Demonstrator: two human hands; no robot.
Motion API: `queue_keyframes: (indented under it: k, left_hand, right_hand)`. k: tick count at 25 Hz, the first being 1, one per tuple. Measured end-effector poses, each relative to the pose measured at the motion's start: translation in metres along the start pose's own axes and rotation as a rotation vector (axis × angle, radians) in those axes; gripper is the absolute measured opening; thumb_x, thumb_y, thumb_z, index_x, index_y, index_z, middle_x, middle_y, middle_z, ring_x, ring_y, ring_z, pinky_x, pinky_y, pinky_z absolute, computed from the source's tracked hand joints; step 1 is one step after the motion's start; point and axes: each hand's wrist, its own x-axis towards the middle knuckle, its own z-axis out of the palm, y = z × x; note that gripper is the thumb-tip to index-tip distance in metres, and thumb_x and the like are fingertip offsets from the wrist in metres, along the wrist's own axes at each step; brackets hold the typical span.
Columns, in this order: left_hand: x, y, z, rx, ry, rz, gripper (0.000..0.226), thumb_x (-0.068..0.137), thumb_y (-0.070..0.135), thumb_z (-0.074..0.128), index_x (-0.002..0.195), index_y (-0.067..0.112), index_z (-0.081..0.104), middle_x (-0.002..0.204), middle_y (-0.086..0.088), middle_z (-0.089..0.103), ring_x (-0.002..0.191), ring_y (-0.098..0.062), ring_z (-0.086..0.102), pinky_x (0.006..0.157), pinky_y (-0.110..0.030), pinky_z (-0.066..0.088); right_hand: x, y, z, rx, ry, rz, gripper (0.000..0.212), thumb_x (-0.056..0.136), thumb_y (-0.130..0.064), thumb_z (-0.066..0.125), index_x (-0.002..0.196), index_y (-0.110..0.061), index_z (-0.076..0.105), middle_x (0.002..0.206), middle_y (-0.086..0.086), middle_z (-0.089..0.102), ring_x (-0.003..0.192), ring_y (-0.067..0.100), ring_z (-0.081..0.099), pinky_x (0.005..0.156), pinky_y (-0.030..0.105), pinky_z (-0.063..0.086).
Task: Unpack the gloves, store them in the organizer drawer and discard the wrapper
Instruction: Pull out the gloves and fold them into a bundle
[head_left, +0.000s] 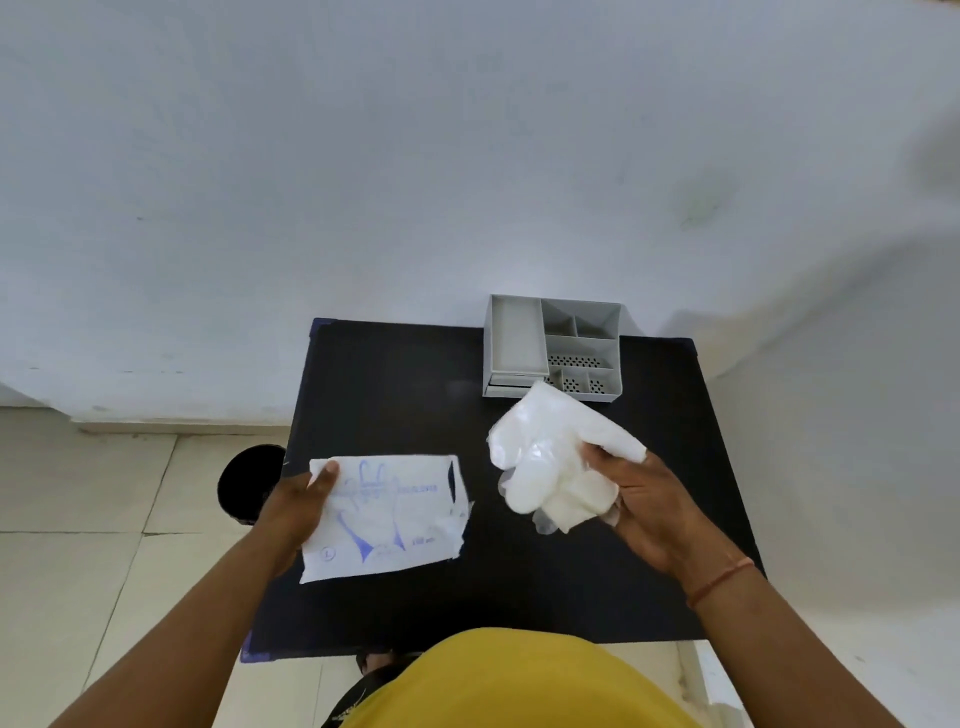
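My right hand grips a bunch of thin white plastic gloves, held above the black table at the right. My left hand holds the left edge of the white wrapper, which carries a blue hand drawing and is torn open at its right end. The wrapper hangs just above the table's left part. A grey organizer stands at the table's far edge, right behind the gloves, with its drawer pulled out on the left side.
A round black bin stands on the tiled floor left of the table, beside my left hand. A white wall rises behind the table. The organizer has several small compartments, some with perforated bottoms.
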Motion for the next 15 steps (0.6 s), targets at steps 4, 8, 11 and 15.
queue_keyframes:
  k: [4,8,11,15]
  left_hand:
    - [0.021,-0.015,0.011,0.259,-0.080,-0.078,0.072,0.099,0.059,0.055,0.153,0.012,0.043,0.147,-0.022,0.057,0.125,-0.044,0.061,0.105,-0.055,0.051]
    - [0.011,0.000,0.032,0.706,0.102,0.304,0.097,0.095,0.058,0.063,0.166,0.010,0.017,0.173,-0.019,0.020,0.159,-0.041,0.019,0.126,-0.056,0.024]
    - [-0.028,0.056,0.040,0.628,0.084,0.625,0.077,0.097,0.053,0.064,0.158,0.012,0.039,0.167,-0.016,0.037,0.156,-0.034,0.031,0.123,-0.049,0.030]
    - [-0.082,0.122,0.047,-0.283,-0.886,0.075,0.078,0.095,0.072,0.050,0.135,0.006,0.066,0.138,-0.019,0.068,0.130,-0.037,0.062,0.107,-0.051,0.051]
  right_hand:
    - [-0.012,-0.007,0.008,0.038,-0.022,-0.030,0.029,0.086,-0.026,0.070,0.115,-0.025,0.076,0.115,0.005,0.081,0.106,0.024,0.078,0.090,0.051,0.062]
    - [-0.018,-0.009,0.019,0.142,-0.019,-0.005,0.026,0.090,-0.025,0.068,0.113,-0.021,0.081,0.124,0.013,0.078,0.111,0.029,0.076,0.095,0.058,0.056]
    - [-0.021,-0.006,0.023,0.245,-0.052,0.056,0.030,0.089,-0.020,0.070,0.116,-0.014,0.079,0.136,0.021,0.070,0.127,0.040,0.065,0.097,0.060,0.054]
    - [-0.024,-0.002,0.037,0.197,-0.123,0.126,0.038,0.090,-0.016,0.070,0.127,-0.008,0.074,0.141,0.026,0.065,0.135,0.046,0.056,0.101,0.061,0.052]
